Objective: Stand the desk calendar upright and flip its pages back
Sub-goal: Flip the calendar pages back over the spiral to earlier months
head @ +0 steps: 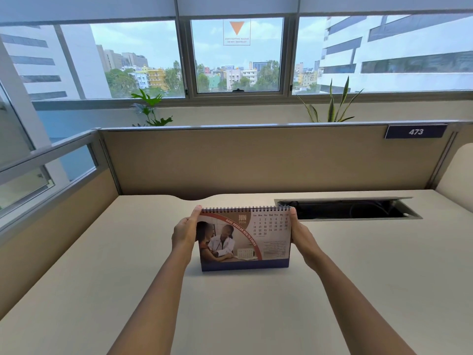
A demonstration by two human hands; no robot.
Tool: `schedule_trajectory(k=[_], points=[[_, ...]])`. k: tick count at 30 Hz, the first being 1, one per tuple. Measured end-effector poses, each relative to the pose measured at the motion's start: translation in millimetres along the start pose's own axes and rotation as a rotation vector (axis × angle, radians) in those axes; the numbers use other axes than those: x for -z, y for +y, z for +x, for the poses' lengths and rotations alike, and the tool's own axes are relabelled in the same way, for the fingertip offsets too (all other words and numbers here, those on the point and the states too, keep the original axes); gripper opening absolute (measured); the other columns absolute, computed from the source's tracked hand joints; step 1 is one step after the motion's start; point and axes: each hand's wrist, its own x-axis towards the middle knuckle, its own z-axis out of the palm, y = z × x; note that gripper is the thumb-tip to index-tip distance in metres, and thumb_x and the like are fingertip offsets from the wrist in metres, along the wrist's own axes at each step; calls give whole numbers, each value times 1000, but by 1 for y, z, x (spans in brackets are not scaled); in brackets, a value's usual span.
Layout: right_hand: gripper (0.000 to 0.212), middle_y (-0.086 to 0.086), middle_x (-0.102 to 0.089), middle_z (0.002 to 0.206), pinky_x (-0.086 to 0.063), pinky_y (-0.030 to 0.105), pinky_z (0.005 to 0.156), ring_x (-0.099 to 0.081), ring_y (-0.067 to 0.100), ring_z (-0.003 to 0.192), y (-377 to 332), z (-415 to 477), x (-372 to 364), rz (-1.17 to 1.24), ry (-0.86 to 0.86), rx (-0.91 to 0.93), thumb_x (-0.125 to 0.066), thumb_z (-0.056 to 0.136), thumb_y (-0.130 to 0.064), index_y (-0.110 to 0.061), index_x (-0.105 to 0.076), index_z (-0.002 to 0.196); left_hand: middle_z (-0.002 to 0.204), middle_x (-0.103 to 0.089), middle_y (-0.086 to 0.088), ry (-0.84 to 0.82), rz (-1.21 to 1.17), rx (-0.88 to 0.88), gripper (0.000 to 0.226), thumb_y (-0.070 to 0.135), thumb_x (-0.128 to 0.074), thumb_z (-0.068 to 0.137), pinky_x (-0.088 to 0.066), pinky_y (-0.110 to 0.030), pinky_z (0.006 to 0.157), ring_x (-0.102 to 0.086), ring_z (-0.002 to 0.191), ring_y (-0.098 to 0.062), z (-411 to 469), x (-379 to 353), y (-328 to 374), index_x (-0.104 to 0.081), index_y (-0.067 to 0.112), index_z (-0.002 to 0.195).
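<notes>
A spiral-bound desk calendar (244,239) stands upright on the beige desk (102,278), its JUN 2026 page facing me with a photo on the left and the date grid on the right. My left hand (184,233) grips its left edge, thumb near the top spiral. Along the right edge my right hand (302,234) holds it the same way. The calendar's blue base rests on the desk surface.
An open cable tray (348,208) is sunk into the desk just behind and right of the calendar. A tan partition (256,160) with a "473" plate (416,131) closes the back; a lower partition runs along the left. Plants and windows lie beyond.
</notes>
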Motion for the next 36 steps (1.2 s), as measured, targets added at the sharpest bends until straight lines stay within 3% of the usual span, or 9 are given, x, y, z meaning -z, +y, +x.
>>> schedule_trajectory(k=[6, 13, 16, 19, 22, 26, 30, 33, 36], points=[[91, 10, -60, 131, -40, 50, 106, -54, 30, 120, -5, 4, -2, 5, 19, -57, -7, 78, -80, -22, -60, 125, 95, -67, -11, -15, -38, -15, 43, 56, -49, 82, -54, -43, 85, -63, 93, -28, 0, -3, 0, -59, 15, 90], [72, 6, -56, 136, -34, 33, 94, -50, 25, 123, -10, 6, -4, 69, -11, -58, -8, 76, -82, -39, -56, 107, 86, -64, -4, -31, -76, -62, 33, 54, -49, 84, -51, -34, 72, -61, 82, -19, 3, -7, 1, -53, 22, 79], [76, 5, -55, 136, -34, 34, 97, -51, 21, 117, -10, 8, -5, 77, -9, -57, -9, 75, -82, -37, -56, 114, 86, -64, -4, -33, -83, -67, 32, 54, -49, 85, -52, -34, 72, -61, 82, -20, 4, -8, 2, -54, 22, 80], [83, 4, -56, 137, -35, 39, 103, -50, 24, 125, -8, 10, -6, 77, 1, -49, -9, 78, -80, -31, -57, 124, 91, -65, -6, -33, -54, -77, 36, 57, -46, 85, -54, -38, 79, -61, 86, -22, 4, -9, 2, -54, 22, 81], [79, 5, -54, 139, -35, 43, 107, -48, 26, 127, -6, 9, -7, 81, -4, -31, -8, 83, -75, -29, -53, 130, 100, -65, -9, -25, 3, -87, 48, 62, -36, 87, -53, -44, 88, -61, 96, -26, 1, -9, -1, -55, 19, 95], [73, 5, -54, 137, -36, 46, 109, -48, 28, 127, -4, 6, -6, 5, 10, 18, -9, 89, -67, -26, -52, 131, 103, -64, -9, 19, 46, -122, 48, 60, -29, 90, -52, -39, 84, -59, 98, -27, -4, -8, -3, -56, 20, 99], [57, 6, -59, 127, -46, 36, 88, -54, 23, 109, 6, 5, -5, -63, 67, 74, -20, 95, -58, -20, -53, 122, 104, -66, -11, 55, 98, -189, 44, 48, -33, 94, -50, -28, 71, -61, 96, -27, -9, -7, -7, -60, 15, 104], [50, 6, -61, 121, -47, 31, 75, -55, 19, 99, 15, 6, -5, -147, 103, 108, -27, 98, -49, -14, -53, 121, 112, -66, -15, 110, 133, -270, 34, 33, -42, 95, -50, -33, 80, -61, 102, -29, -14, -5, -10, -60, 10, 112], [35, 5, -64, 114, -49, 26, 67, -56, 18, 95, 23, 7, -4, -213, 130, 149, -31, 99, -42, -18, -54, 111, 113, -67, -17, 189, 118, -323, 26, 21, -50, 93, -52, -36, 83, -62, 102, -31, -19, -4, -11, -62, 7, 111]])
